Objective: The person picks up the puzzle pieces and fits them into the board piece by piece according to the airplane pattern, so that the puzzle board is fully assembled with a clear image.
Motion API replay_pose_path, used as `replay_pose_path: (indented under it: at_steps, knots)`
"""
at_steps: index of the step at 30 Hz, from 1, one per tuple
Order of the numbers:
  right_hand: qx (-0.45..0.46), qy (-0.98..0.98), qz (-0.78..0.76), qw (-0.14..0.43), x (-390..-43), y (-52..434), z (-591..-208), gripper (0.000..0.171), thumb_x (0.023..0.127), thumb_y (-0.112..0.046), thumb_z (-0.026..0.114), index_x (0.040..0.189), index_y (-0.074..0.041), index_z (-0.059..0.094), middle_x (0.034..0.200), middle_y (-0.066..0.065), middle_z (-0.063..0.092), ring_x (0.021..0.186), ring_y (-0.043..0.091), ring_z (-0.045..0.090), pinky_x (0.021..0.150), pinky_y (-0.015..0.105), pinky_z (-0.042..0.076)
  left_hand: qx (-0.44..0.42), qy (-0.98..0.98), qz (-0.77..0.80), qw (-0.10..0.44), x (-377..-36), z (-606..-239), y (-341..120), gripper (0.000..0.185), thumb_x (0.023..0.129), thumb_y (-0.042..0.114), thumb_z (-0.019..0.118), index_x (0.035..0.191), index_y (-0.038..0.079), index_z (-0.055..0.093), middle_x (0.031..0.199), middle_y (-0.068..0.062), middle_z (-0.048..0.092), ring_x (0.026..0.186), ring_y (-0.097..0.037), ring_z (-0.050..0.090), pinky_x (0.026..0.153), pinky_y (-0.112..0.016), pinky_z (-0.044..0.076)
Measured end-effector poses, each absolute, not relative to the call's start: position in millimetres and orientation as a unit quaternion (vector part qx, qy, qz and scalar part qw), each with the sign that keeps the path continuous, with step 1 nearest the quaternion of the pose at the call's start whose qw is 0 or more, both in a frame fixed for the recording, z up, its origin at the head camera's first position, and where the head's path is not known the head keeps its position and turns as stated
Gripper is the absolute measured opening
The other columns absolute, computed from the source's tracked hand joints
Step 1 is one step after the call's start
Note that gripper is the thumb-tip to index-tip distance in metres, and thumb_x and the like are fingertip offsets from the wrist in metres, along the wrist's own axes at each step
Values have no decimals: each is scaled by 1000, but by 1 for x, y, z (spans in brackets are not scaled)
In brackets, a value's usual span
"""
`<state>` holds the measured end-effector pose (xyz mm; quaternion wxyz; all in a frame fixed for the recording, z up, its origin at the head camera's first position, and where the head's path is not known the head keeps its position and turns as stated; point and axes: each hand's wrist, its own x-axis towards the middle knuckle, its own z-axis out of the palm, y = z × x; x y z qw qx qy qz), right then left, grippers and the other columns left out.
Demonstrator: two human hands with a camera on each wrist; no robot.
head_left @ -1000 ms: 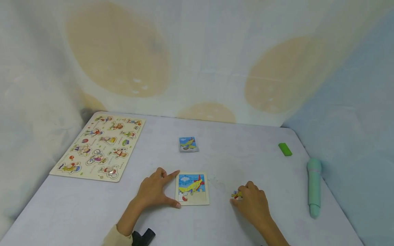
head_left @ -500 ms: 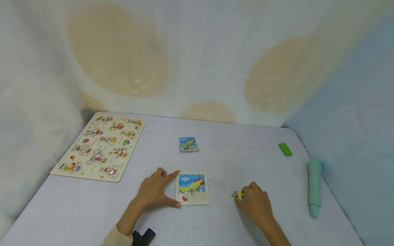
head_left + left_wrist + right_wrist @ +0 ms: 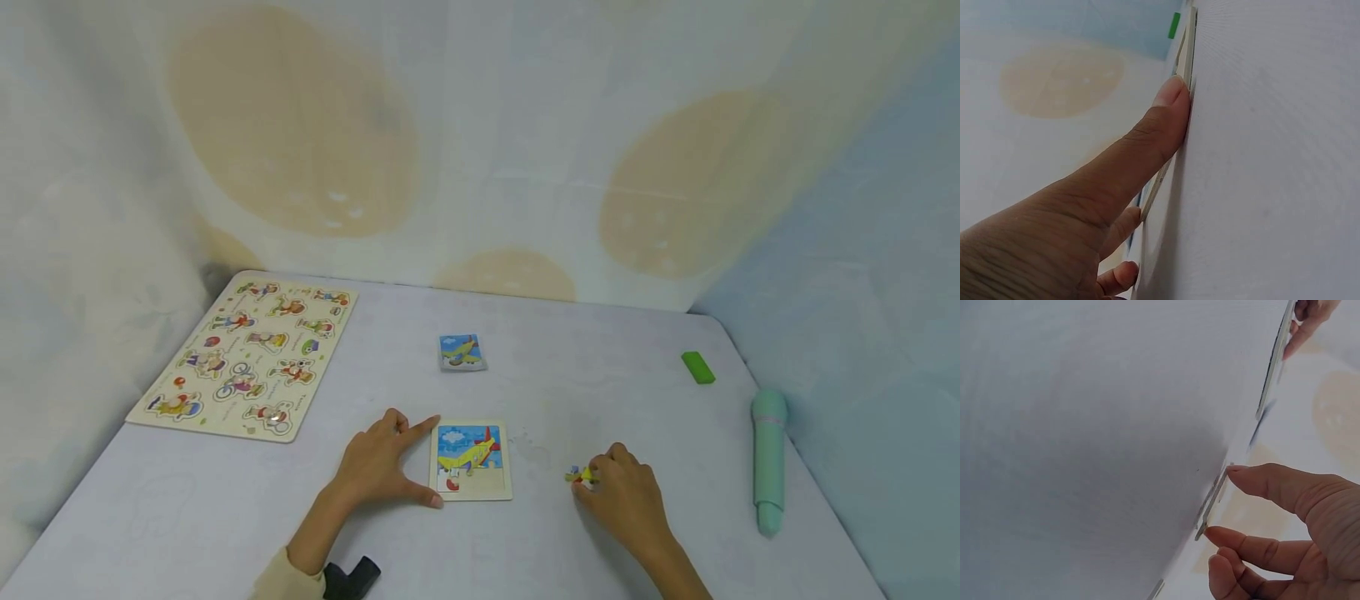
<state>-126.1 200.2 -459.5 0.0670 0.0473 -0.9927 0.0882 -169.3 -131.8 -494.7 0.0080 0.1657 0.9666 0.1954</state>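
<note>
- Hands first: our left hand [image 3: 378, 471] lay flat on the pale lilac table [image 3: 187, 508], fingers straight, with forefinger and thumb set against the left edge of the small square wooden airplane puzzle board [image 3: 471, 460].
- In the left wrist view, our thumb [image 3: 1147, 147] pressed against the thin edge of that board [image 3: 1184, 47]; the hand gripped nothing.
- Our right hand [image 3: 622, 496] rested on the table to the right of the board, well apart from it, pinching a small loose yellow-and-red puzzle piece [image 3: 578, 475] at the fingertips.
- From the right wrist view, we saw the thumb and a finger [image 3: 1254, 547] closed on the edges of that thin piece [image 3: 1211, 503], which lay low on the table surface.
- The puzzle board showed a yellow airplane on blue sky, with its lower part pale and bare.
- Beyond the board lay a small card with an airplane picture [image 3: 462, 352].
- At far left sat a large cream wooden peg puzzle with cartoon figures [image 3: 243, 360].
- At right we saw a small green rectangular block [image 3: 697, 367] and, nearer the edge, a mint-green cylindrical tool [image 3: 768, 460].
- A black object [image 3: 352, 577] showed beside our left sleeve [image 3: 288, 583].
</note>
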Motion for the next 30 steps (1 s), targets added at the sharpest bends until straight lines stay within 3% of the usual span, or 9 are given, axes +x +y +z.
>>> replay_pose_path:
  at_steps: [8,18,30]
  knots:
    - [49,-990,102,87,-124,188,-457,38,63,-30,82,85,-2,71,80,3,54,64,13,50,63,37,42,165,966,198,1,-169,-496,-132,110,38,83,66,134,36,47,93,3,34,72,-12,32,58,-29,26]
    - [45,-991,115,59,-124,155,-453,37,63,-34,81,86,-6,72,78,-1,50,62,12,44,61,30,37,166,966,200,-4,-169,-495,-131,109,38,82,68,134,36,47,92,3,34,72,-12,33,57,-29,26]
    - [83,-989,113,43,-125,110,-456,39,65,-39,80,84,-6,72,75,-3,48,66,10,41,70,35,41,166,967,195,-8,-170,-499,-132,110,37,85,64,134,36,47,92,3,34,71,-12,33,57,-28,26]
